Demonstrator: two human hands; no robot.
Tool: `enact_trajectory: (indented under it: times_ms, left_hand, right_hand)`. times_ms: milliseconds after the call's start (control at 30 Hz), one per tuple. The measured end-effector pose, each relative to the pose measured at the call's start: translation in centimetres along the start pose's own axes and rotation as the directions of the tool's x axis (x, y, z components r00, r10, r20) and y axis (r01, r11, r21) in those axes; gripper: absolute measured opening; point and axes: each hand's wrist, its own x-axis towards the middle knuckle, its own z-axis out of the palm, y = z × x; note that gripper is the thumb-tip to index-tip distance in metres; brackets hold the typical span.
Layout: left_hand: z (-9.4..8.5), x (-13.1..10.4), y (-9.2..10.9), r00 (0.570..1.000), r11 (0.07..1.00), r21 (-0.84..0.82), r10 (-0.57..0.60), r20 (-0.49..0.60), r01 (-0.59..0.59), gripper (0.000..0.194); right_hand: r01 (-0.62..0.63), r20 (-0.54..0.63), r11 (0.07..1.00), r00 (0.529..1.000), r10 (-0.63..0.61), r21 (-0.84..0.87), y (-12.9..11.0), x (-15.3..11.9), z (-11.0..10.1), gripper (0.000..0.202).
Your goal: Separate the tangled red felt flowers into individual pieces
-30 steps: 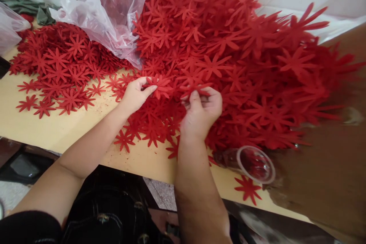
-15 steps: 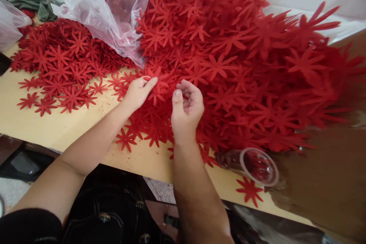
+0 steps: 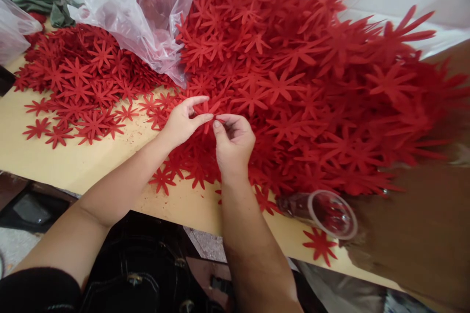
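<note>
Between my two hands is a red flower-shaped cutout with long narrow petals. My left hand has it between thumb and forefinger, the forefinger stretched along the far side and the thumb at the near side. The thumb and forefinger of my right hand pinch together at its right edge, the other fingers curled in. Both hands are over the near edge of a large heap of the same red cutouts. The cutout's exact grip points are partly hidden by the fingers and blend with the red behind.
A smaller pile of red cutouts spreads on the tan tabletop at left. Behind it stands a crumpled clear plastic bag. A clear plastic cup lies on its side near the right front, beside a loose cutout and brown cardboard.
My right hand has moved left and closed to a pinch at the cutout. My left forefinger and thumb have spread apart around the cutout, which was blurred before.
</note>
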Motion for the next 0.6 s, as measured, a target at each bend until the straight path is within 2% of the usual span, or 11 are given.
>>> enact_trajectory:
  times_ms: [167, 333, 500, 600]
  left_hand:
    - [0.2, 0.0, -0.1, 0.999, 0.999, -0.052, 0.014, 0.039, -0.012, 0.019]
    - [0.6, 0.1, -0.4, 0.994, 0.995, -0.094, 0.044, 0.102, -0.035, 0.014]
    - [0.6, -0.1, -0.5, 0.997, 0.997, -0.081, 0.025, 0.077, -0.018, 0.015]
    - [0.4, -0.2, -0.3, 0.993, 0.994, -0.108, -0.01, 0.116, 0.022, 0.011]
  right_hand:
    - [-0.048, 0.063, 0.997, 0.997, 0.044, 0.063, 0.3, -0.2, 0.4, 0.025]
    - [-0.136, 0.142, 0.98, 0.983, 0.116, 0.146, 0.7, -0.1, 0.4, 0.031]
    - [-0.139, 0.066, 0.979, 0.989, 0.13, 0.148, 1.1, 0.2, -0.2, 0.027]
    - [-0.157, 0.018, 0.976, 0.988, 0.156, 0.15, 1.3, 0.4, -0.5, 0.029]
